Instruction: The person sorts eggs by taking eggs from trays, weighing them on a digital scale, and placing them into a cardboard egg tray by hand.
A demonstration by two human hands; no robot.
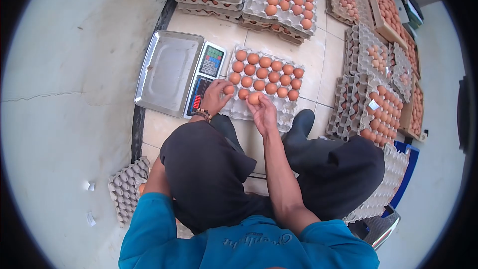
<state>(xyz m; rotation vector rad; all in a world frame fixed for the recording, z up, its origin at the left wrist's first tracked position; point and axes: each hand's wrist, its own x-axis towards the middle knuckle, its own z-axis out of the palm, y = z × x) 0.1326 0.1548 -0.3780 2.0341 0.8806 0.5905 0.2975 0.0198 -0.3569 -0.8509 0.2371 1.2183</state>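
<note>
A grey pulp egg tray [242,111] lies on the tiles between my boots, its far rows filled with brown eggs [262,72]. My left hand [213,99], with a beaded bracelet at the wrist, is closed around a brown egg [228,89] at the tray's left edge. Just right of it, my right hand [265,115] pinches a lighter brown egg [254,98] over the tray's front part. Empty cups show in the rows nearest me. Beside my left hand stands a digital scale [199,82] with a bare metal pan [171,69] and a lit red readout.
Stacked trays of eggs [284,5] rise at the back, with more stacks [381,114] on the right. Wooden crates of eggs [388,12] stand farther right. An egg tray [127,189] sits by my left side. My boots [300,125] flank the working tray.
</note>
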